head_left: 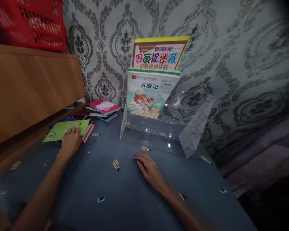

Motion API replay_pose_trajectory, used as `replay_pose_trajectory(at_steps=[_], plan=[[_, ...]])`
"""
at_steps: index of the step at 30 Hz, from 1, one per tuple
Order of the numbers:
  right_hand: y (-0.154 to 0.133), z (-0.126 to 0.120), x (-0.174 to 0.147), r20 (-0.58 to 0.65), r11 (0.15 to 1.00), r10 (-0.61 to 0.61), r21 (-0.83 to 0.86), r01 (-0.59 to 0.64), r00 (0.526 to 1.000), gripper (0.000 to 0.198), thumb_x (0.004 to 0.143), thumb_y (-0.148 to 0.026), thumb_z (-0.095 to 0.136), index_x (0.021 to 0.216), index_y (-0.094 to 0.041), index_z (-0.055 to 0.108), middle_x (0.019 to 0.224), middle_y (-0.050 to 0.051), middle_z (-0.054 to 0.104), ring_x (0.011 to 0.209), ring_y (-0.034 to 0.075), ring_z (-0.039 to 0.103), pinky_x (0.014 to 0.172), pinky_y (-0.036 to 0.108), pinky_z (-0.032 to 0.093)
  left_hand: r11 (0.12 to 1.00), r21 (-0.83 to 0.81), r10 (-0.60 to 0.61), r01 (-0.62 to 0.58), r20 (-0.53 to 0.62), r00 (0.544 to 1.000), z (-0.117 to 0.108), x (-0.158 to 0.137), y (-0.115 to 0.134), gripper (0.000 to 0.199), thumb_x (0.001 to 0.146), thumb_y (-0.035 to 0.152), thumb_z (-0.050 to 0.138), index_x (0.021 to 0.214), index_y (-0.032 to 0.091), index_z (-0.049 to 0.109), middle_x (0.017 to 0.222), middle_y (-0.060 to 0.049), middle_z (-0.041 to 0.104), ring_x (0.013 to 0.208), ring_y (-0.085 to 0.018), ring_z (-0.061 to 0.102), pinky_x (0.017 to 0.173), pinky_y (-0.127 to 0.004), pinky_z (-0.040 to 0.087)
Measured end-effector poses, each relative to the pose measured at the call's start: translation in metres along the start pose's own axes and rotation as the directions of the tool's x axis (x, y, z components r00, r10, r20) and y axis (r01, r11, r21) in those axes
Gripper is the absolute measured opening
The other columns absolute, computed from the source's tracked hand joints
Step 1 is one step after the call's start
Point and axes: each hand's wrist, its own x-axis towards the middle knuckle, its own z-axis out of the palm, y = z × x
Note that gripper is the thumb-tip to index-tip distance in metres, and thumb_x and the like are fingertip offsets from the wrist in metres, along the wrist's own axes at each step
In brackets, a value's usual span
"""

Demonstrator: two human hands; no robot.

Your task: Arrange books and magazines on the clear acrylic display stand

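the green book point(56, 130) lay atop a pile point(88, 132) on the counter point(125, 202), at ten o'clock from the right hand point(148, 168), long axis eight to two. the left hand point(71, 140) was nearer, fingers on its cover, clamped or not i couldn't tell; the right's lay loosely extended, holding nothing.

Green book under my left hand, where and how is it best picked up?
The green book is probably best taken by the end with the barcode, coming from the left, pinching above and below. It lies on other books, and that end seems to jut past them. Your left hand covers part of the opposite end.
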Motion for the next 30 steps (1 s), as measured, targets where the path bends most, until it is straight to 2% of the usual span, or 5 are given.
replay_pose_trajectory(at_steps=[6, 18, 21, 25, 30], plan=[[-0.008, -0.006, 0.001, 0.017, 1.000, -0.001, 0.021, 0.001, 1.000, 0.028, 0.101, -0.024, 0.045, 0.116, -0.024, 0.068, 0.117, 0.010, 0.071, 0.114, 0.025, 0.065, 0.101, 0.047, 0.053, 0.977, 0.058, 0.205, -0.206, 0.018, 0.979, -0.009, -0.046, 0.047, 0.044, 0.094, 0.007, 0.041, 0.135, 0.003, 0.057, 0.140, -0.025, 0.057, 0.129, -0.036, 0.056, 0.103, -0.047, 0.047], [-0.023, -0.022, 0.000, 0.012, 0.982, 0.060, 0.180, -0.061, 0.998, 0.040, 0.103, -0.044, 0.039, 0.116, -0.022, 0.069, 0.115, 0.010, 0.073, 0.109, 0.024, 0.067, 0.099, 0.042, 0.052, 0.756, -0.224, 0.637, -0.615, 0.037, 0.770, -0.063, -0.180, 0.209, 0.049, 0.094, 0.032, 0.062, 0.137, 0.009, 0.059, 0.134, -0.027, 0.062, 0.119, -0.041, 0.063, 0.089, -0.050, 0.057], [-0.023, -0.022, 0.001, 0.061, 0.975, 0.074, 0.205, -0.085, 0.995, 0.043, 0.104, -0.047, 0.037, 0.110, -0.022, 0.072, 0.108, 0.009, 0.075, 0.104, 0.024, 0.069, 0.095, 0.040, 0.053, 0.699, -0.343, 0.674, -0.628, 0.022, 0.738, -0.067, -0.185, 0.214, 0.069, 0.090, 0.058, 0.060, 0.137, 0.008, 0.059, 0.139, -0.025, 0.059, 0.129, -0.043, 0.055, 0.098, -0.055, 0.053], [-0.024, -0.020, 0.000, 0.066, 0.988, 0.038, 0.144, -0.047, 0.997, 0.041, 0.104, -0.045, 0.038, 0.111, -0.022, 0.072, 0.107, 0.009, 0.076, 0.103, 0.024, 0.069, 0.096, 0.040, 0.051, 0.651, -0.460, 0.692, -0.604, 0.035, 0.721, -0.064, -0.161, 0.191, 0.049, 0.101, 0.046, 0.046, 0.140, 0.018, 0.055, 0.145, -0.014, 0.058, 0.140, -0.032, 0.048, 0.113, -0.058, 0.041], [-0.024, -0.021, -0.001, 0.095, 0.996, -0.006, 0.093, -0.002, 0.996, 0.035, 0.104, -0.037, 0.040, 0.115, -0.022, 0.070, 0.109, 0.009, 0.075, 0.104, 0.023, 0.067, 0.097, 0.042, 0.050, 0.807, -0.362, 0.541, -0.467, 0.134, 0.830, -0.037, -0.115, 0.144, 0.047, 0.103, 0.028, 0.038, 0.146, 0.014, 0.048, 0.155, -0.016, 0.045, 0.145, -0.030, 0.041, 0.114, -0.061, 0.036]])
